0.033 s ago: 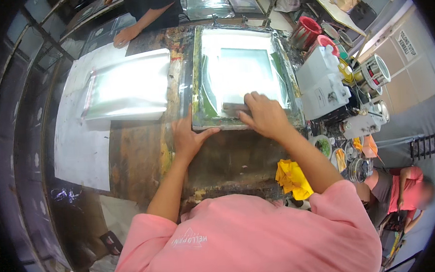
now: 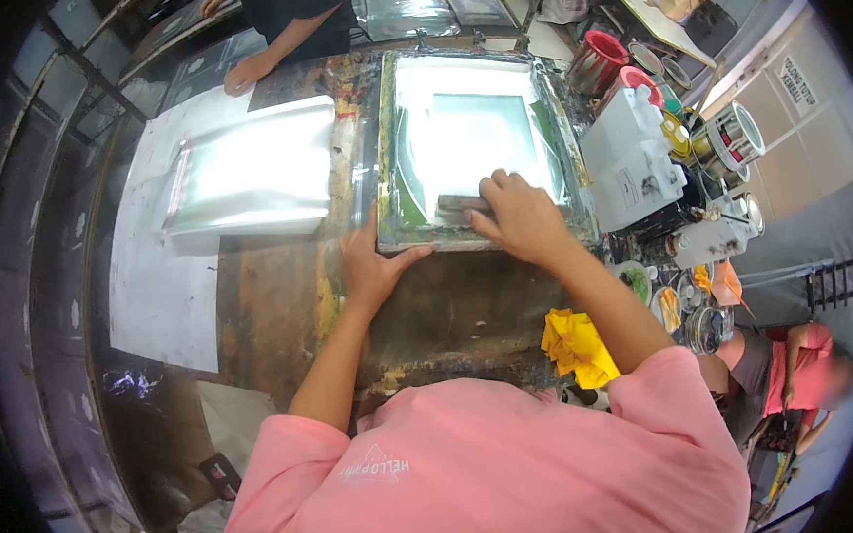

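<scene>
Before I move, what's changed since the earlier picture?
Nothing has clearly moved; any shift is too small to tell. Nothing was taken hold of or let go. As before, the right hand grips the flat tool over the frame, the left hand stays at its near left corner, and the yellow cloth lies crumpled at right.

Extending left forearm forward, slanted slightly rightward. Spreading left hand at its end, with left thumb stretched out toward the right. Angling right forearm forward and leftward. Gripping with right hand, with bent fingers foremost and right thumb pointing left. Holding both hands near but apart.
</scene>
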Demonstrator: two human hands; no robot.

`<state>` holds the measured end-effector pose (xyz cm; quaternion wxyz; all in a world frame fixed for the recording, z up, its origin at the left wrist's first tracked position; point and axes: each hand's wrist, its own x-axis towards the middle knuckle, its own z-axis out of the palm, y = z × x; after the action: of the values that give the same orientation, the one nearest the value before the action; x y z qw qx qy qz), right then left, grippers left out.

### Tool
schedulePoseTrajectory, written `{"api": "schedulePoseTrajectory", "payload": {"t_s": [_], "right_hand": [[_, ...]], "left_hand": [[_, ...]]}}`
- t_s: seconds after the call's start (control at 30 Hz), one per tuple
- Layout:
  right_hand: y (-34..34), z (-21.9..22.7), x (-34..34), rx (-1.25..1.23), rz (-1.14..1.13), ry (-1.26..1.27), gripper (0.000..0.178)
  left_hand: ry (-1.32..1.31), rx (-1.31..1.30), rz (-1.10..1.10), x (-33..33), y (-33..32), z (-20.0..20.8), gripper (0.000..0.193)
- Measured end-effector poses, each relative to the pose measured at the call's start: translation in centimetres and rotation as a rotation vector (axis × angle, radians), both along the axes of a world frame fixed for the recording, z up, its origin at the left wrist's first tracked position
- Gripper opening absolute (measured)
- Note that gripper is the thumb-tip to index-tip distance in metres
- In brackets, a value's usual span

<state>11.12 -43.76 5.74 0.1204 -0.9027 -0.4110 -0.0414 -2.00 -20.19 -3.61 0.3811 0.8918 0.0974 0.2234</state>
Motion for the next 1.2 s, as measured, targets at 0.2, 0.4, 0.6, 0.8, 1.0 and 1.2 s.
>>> {"api": "schedulePoseTrajectory", "payload": {"t_s": [0.2, 0.4, 0.6, 0.8, 1.0, 1.2], "right_hand": [[1.2, 5.3, 0.5, 0.159, -0.031, -0.438, 0.033], [3.4, 12.0, 6.0, 0.260, -0.048, -0.560, 0.032], [4.9, 16.9, 10.1, 0.321, -0.050, -0.553, 0.045], [5.7, 19.6, 11.3, 0.365, -0.141, -0.406, 0.049], [5.7, 19.1, 11.9, 0.343, -0.114, -0.377, 0.053], [5.0, 17.5, 11.5, 0.310, -0.105, -0.505, 0.056]], "left_hand": [[-0.261, -0.647, -0.018, 3.4, -1.9, 6.1, 0.100], [-0.141, 0.077, -0.008, 4.6, -0.1, 6.5, 0.112], [0.328, 0.592, 0.084, 1.2, -2.6, 1.1, 0.119], [0.079, 0.157, -0.011, 5.5, -2.0, 3.7, 0.094], [-0.107, -0.010, 0.155, 7.8, 3.4, 7.2, 0.062], [-0.015, 0.089, 0.401, 3.1, 15.5, 7.2, 0.054]]}}
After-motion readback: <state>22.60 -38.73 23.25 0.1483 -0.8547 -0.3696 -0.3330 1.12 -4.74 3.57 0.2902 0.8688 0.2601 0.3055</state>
